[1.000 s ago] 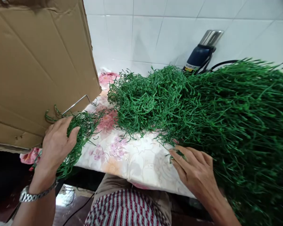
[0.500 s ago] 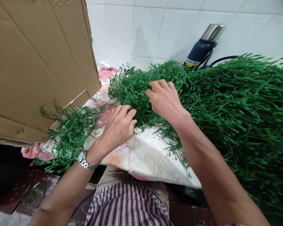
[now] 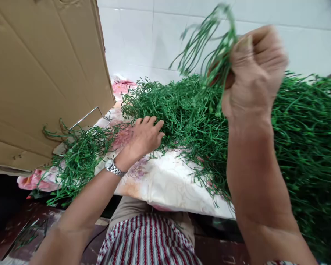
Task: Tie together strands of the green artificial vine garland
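Observation:
My right hand (image 3: 253,70) is raised in front of the tiled wall, closed around a bunch of thin green stems (image 3: 206,48) that look like artificial plant stems. The bunch is smeared by motion, its ends fanning out to the left. Below it lies a tangled pile of the same green stems (image 3: 179,106). At the pile's near left edge rests my left hand (image 3: 149,134), palm down and fingers spread, touching the stems and holding nothing visible. A silver watch (image 3: 114,167) is on the left wrist.
A large cardboard sheet or box side (image 3: 49,73) stands at the left, with a bent metal wire (image 3: 84,117) by it. A smaller heap of stems (image 3: 79,158) lies there. A dense mass of stems (image 3: 311,147) fills the right. Underneath is a floral cloth (image 3: 165,176); white tiles (image 3: 132,40) rise behind.
My right hand has lifted from the pile, up and to the right, with a bunch of green stems in it. My left hand has shifted slightly, its fingers now more spread.

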{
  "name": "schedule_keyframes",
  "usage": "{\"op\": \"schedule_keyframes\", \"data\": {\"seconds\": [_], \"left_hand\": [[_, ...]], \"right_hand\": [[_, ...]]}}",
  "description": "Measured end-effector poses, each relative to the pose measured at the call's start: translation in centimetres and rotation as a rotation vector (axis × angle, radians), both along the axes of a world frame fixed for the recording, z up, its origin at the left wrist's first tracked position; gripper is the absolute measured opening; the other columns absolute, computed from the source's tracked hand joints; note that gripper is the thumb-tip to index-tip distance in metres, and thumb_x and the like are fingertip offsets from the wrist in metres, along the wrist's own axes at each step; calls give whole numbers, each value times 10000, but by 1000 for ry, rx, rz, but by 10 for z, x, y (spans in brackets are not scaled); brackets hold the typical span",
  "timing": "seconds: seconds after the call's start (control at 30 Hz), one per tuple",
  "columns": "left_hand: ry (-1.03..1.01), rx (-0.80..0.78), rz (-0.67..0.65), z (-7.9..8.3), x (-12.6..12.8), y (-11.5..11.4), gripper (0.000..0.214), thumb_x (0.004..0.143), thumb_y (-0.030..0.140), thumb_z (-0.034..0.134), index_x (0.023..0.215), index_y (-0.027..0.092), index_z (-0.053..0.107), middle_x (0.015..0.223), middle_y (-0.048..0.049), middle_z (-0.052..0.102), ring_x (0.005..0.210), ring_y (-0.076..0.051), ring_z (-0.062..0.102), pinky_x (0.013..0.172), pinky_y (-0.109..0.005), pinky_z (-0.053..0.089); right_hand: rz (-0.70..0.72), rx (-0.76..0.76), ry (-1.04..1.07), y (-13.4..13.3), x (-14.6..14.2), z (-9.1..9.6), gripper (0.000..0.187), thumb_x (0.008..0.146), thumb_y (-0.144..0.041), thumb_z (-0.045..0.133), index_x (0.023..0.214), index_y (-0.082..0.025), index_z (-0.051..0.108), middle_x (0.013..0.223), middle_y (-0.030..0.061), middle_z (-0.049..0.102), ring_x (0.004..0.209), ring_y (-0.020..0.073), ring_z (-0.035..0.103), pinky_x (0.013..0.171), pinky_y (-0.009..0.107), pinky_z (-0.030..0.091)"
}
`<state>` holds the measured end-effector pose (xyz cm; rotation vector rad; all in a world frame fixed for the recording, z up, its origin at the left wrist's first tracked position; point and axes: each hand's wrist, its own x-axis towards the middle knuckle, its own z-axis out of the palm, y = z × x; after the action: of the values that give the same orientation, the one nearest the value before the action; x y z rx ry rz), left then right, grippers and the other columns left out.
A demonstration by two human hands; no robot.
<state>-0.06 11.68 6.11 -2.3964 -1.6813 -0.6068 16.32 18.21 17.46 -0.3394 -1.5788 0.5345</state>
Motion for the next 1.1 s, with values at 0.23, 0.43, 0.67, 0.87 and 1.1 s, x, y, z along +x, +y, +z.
{"op": "schedule_keyframes", "data": {"seconds": [0.23, 0.43, 0.67, 0.87, 1.1], "left_hand": [[-383, 228, -105, -11, -2, -24, 284, 836, 254, 466, 1093, 161, 543, 1099, -103, 579, 1071, -213, 496, 955, -390, 363], [-413, 140, -239, -11, -7, -20, 348, 850, 200, 422, 1189, 172, 495, 1231, -114, 504, 1144, -203, 455, 966, -354, 372], [-113, 44, -14, -36, -6, 40, 381, 828, 272, 462, 1194, 181, 515, 1269, -155, 481, 1153, -291, 437, 958, -460, 317], [-331, 152, -84, -24, -6, 16, 318, 813, 287, 493, 1098, 173, 575, 1173, -91, 552, 1115, -214, 473, 965, -374, 342], [-410, -380, -206, -24, 2, -99, 258, 804, 349, 509, 938, 159, 621, 922, -66, 650, 869, -189, 579, 808, -338, 443]], "right_hand": [[-138, 85, -148, -68, 10, -15, 87, 851, -178, 514, 777, -171, 560, 637, -15, 466, 501, 51, 436, 459, 206, 366], [110, 166, -773, -108, 17, -86, 32, 797, -162, 559, 782, -149, 584, 695, 33, 583, 694, 130, 536, 625, 270, 437], [104, 204, -972, -160, 25, -126, 143, 805, -161, 479, 686, -152, 557, 627, 19, 534, 614, 121, 446, 580, 276, 343], [0, 229, -1118, -182, 38, -147, 143, 779, -127, 446, 688, -170, 548, 636, 11, 530, 627, 140, 408, 581, 293, 302], [-60, 168, -1179, -177, 32, -171, 135, 826, -159, 447, 748, -174, 556, 728, 27, 550, 686, 146, 443, 630, 287, 351]]}}
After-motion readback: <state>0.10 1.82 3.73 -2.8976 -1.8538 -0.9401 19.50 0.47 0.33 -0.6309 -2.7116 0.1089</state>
